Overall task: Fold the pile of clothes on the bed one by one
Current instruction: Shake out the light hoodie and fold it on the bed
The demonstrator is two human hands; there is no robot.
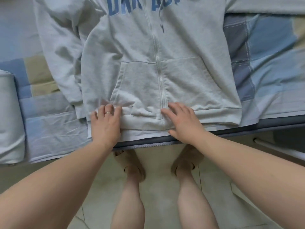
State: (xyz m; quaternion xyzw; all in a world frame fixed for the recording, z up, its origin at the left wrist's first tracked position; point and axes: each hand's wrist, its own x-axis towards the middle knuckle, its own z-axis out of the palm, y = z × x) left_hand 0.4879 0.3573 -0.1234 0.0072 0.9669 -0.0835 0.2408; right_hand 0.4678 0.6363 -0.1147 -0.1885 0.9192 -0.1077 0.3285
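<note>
A light grey zip hoodie (142,52) with blue letters on the chest lies flat, front up, on the bed, its hem at the near edge. One sleeve (57,52) is folded down along its left side. My left hand (106,123), wearing a ring, presses flat on the hem left of the zipper. My right hand (183,121) lies flat on the hem just right of the zipper (159,75). Both hands have straight fingers and hold nothing.
The bed has a patchwork sheet (267,52) in blue, grey and beige. A pale folded item (9,116) sits at the left edge. The mattress edge (148,142) runs in front of me, with my legs and tiled floor below.
</note>
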